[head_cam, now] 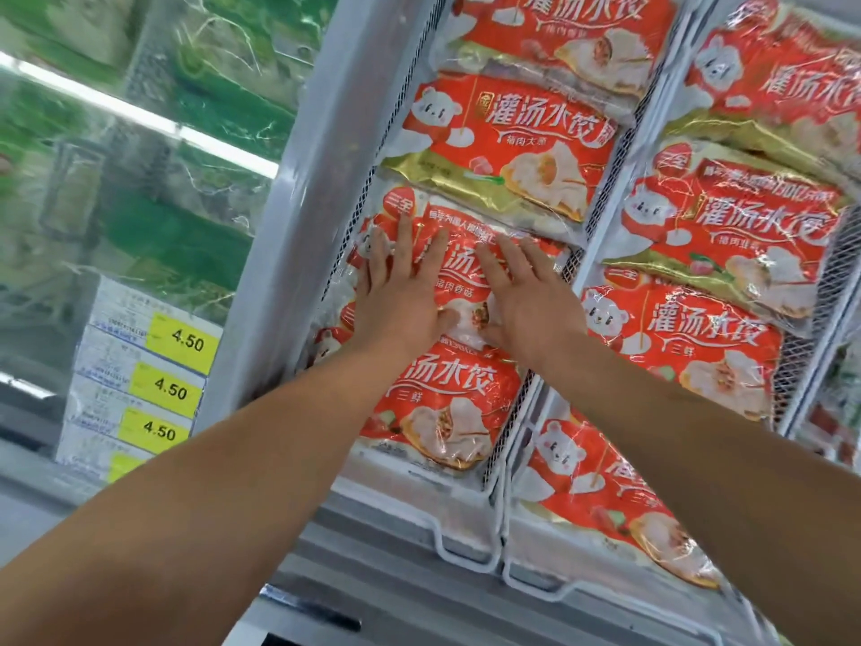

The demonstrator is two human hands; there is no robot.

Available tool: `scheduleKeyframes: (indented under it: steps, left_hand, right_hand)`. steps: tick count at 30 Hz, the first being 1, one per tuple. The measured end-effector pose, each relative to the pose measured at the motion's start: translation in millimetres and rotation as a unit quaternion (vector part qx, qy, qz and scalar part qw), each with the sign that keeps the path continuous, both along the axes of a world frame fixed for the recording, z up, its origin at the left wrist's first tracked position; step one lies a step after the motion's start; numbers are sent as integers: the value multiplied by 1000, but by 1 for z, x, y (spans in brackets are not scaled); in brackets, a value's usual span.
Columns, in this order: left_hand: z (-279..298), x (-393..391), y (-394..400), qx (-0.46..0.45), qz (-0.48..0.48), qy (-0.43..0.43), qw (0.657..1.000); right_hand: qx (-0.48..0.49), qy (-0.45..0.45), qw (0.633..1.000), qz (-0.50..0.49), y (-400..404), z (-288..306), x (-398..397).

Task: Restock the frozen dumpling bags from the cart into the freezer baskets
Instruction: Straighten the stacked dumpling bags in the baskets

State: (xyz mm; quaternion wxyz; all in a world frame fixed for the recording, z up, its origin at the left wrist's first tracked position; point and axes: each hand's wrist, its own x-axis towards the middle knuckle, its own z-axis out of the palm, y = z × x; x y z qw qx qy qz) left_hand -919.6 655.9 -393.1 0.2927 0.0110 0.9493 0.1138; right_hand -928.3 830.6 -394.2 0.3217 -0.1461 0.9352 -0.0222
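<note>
Red-and-white dumpling bags fill two white wire freezer baskets (470,559) side by side. In the left basket, one dumpling bag (459,261) lies third from the top, overlapped by the bag above it. My left hand (396,291) and my right hand (526,296) both press flat on this bag, fingers spread, palms down. Below it another bag (442,403) shows under my wrists. The right basket holds several more bags (717,254). The cart is out of view.
The white freezer frame (298,216) divides these baskets from a glass door (140,156) with green packs behind it. Yellow 4.50 price tags (181,340) are stacked at the lower left. A metal ledge (396,575) runs under the baskets.
</note>
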Motion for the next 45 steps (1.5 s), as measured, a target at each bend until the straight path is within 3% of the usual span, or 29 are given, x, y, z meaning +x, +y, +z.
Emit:
scheduleKeyframes:
  steps: [7,13,22,26,33,40,43,45]
  left_hand:
    - [13,-8,2,22,31,12,999]
    - [43,-69,32,67,56,133,987]
    - [-1,-158,51,15,19,-7,1000]
    - [-14,-136,42,14,-1,35,999]
    - [-24,-137,41,1,0,77,997]
    - [-6,-133,42,29,29,32,999]
    - [13,-155,55,71,106,121,985]
    - [24,-180,64,81,101,179,975]
  right_hand:
    - [-54,-24,998,-4,4,22,-6]
    - [-163,112,977,-75,46,51,-66]
    - [-63,5,998,2,57,16,-156]
    - [-13,-18,1000,18,54,15,-145]
    - [-19,0,1000,-19,47,15,-140]
    - [-68,18,998,3,60,41,-135]
    - [-131,110,985,-7,72,60,-165]
    - [-148,136,979,-23,82,63,-197]
